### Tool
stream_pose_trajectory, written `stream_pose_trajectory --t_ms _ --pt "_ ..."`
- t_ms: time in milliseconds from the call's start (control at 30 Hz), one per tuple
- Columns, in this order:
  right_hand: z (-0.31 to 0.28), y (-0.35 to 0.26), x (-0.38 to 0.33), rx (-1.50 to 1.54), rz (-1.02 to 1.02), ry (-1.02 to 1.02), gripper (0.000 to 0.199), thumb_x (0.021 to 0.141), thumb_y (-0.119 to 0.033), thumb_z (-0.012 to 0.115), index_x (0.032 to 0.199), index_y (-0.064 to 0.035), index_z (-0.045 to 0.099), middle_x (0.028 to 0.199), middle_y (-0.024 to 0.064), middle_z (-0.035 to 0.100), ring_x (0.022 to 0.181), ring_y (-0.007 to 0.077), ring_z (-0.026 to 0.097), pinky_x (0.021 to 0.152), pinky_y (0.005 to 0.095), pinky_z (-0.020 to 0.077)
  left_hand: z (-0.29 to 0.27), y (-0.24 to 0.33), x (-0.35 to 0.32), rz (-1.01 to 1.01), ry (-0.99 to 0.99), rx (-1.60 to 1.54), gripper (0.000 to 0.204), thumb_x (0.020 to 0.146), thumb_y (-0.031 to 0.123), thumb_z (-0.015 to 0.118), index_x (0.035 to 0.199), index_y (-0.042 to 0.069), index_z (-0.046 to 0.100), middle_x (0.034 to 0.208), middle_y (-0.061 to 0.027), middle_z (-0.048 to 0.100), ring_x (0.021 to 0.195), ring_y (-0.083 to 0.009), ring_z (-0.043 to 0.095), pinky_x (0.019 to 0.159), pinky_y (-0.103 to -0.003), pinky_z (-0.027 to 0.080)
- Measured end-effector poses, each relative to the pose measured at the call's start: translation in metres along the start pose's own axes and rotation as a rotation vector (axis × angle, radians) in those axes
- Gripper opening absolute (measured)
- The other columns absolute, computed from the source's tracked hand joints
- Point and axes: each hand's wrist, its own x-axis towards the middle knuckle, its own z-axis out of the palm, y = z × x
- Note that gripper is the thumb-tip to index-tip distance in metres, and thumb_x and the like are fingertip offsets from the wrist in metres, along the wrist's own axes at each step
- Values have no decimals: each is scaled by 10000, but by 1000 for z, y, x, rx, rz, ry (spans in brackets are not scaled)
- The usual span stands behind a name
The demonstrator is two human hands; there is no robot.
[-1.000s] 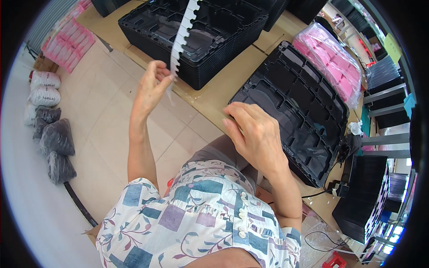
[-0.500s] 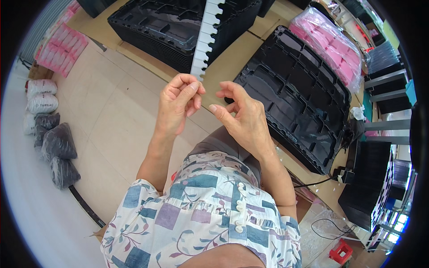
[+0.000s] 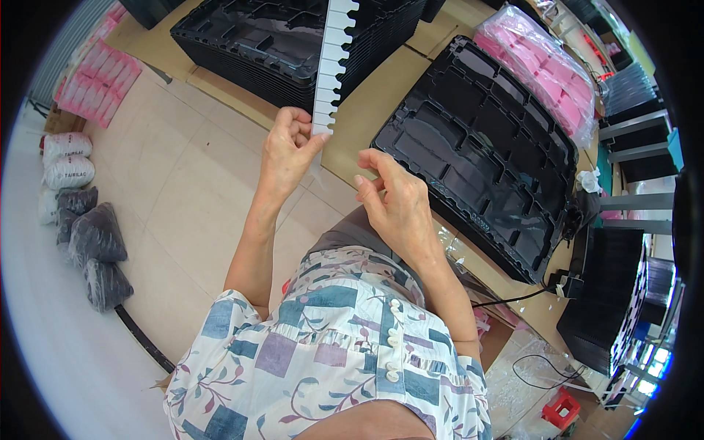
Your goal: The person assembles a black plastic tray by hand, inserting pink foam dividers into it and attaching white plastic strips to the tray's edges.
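Observation:
My left hand (image 3: 288, 154) pinches the lower end of a long white notched strip (image 3: 328, 81) between thumb and fingers. The strip is divided into short segments, with cut-outs along its right edge. It rises in front of a stack of black plastic trays (image 3: 257, 37), and its far end runs out of view. My right hand (image 3: 397, 199) hovers lower and to the right, its fingers half curled with a gap between thumb and forefinger. Nothing shows in it. Beside it lies a black compartment tray (image 3: 484, 161) on a brown tabletop (image 3: 359, 132).
Pink pieces in a clear bag (image 3: 539, 70) lie beyond the tray. At right stands another black stack (image 3: 601, 301), with a red crate (image 3: 561, 408) on the floor below. Dark bags (image 3: 99, 231), white bags (image 3: 68, 170) and pink packages (image 3: 99, 81) lie at left.
My left hand has moved up slightly and now grips the strip's lower end. My right hand has dropped a little, its thumb closer to the fingers.

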Motion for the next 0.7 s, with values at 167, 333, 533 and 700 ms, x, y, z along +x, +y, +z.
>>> stream_pose_trajectory --t_ms 167,333,533,700 --pt "3 -6 -2 78 28 82 287 918 -41 663 1183 40 590 1003 136 699 693 148 702 555 247 541 4 24 -28 -226 -201 -484 183 904 25 682 1077 -5 629 865 -29 689 677 -49 596 543 -182 451" --pt "-12 -9 -6 379 232 35 180 893 -91 721 1021 20 659 787 46 694 616 68 632 524 219 507 14 39 -50 -159 -403 -497 224 907 36 683 1125 -1 645 903 -39 712 728 -58 640 531 -191 473" --pt "-34 4 -17 491 353 -30 94 918 -89 690 965 -8 692 690 1 649 583 42 591 464 190 463 13 52 -25 -94 -568 -387 202 911 78 696 1090 -10 658 868 -43 700 675 -55 626 507 -197 461" --pt "-41 6 -24 497 415 42 86 910 -85 697 939 -4 694 694 -3 650 592 39 574 484 209 476 32 58 -36 -183 -530 -352 176 924 90 686 1066 -10 661 819 -34 685 601 -41 593 483 -197 441"
